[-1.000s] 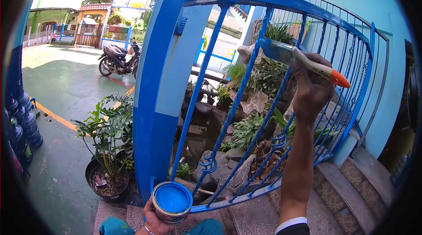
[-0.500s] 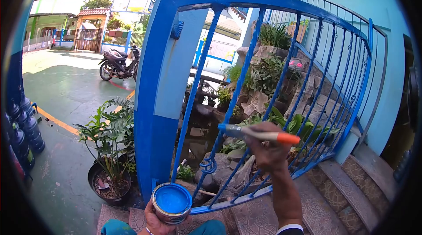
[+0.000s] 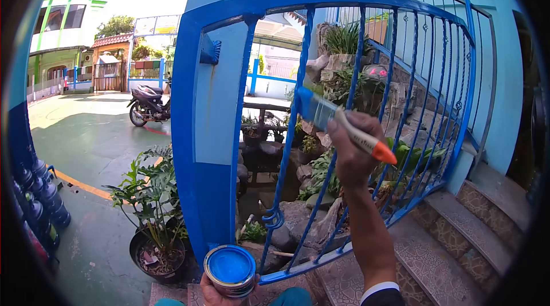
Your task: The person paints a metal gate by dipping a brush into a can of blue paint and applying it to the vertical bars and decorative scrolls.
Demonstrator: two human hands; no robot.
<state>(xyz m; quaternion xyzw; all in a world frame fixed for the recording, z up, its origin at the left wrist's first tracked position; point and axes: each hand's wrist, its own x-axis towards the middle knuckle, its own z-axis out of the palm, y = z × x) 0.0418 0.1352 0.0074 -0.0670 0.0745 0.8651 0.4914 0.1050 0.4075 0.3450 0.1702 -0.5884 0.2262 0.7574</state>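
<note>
My right hand [image 3: 356, 148] is closed round the handle of a paintbrush [image 3: 361, 137], white with an orange end. The brush's blue-coated bristles touch, or nearly touch, a twisted bar of the blue metal railing [image 3: 246, 7]. At the bottom, my left hand [image 3: 213, 293] grips an open paint can [image 3: 230, 269] filled with bright blue paint. The can is held upright beside the railing's lower left corner. A second blue-bristled brush [image 3: 210, 52] rests against the inside of the railing's left post.
Patterned stone steps [image 3: 441, 237] rise to the right. A potted plant [image 3: 157, 237] stands left of the post, with several water bottles [image 3: 43, 194] at the far left. Behind the bars are rocks and plants [image 3: 344, 71]. A motorcycle [image 3: 150, 104] is parked in the yard.
My right hand has turned the paintbrush and raised its bristles to a higher spot on the bar. The camera view has shifted slightly, and my left hand still holds the paint can.
</note>
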